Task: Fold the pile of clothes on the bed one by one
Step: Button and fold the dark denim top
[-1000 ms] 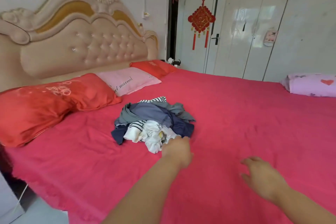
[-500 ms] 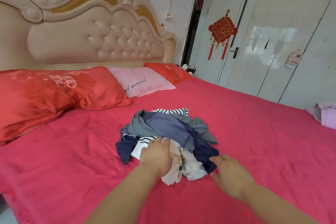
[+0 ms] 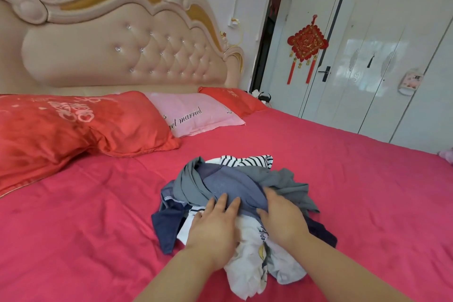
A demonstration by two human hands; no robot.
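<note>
Left hand (image 3: 212, 227) is laid flat, fingers straight, on the crumpled blue, grey and white fabric clothes pile (image 3: 282, 179); right hand (image 3: 282, 215) is bent onto its top, hold indeterminable.

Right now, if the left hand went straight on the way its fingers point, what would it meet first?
The blue-grey garment on top of the clothes pile. The fingertips of the left hand seem to touch its near edge, though depth is unclear.
</note>
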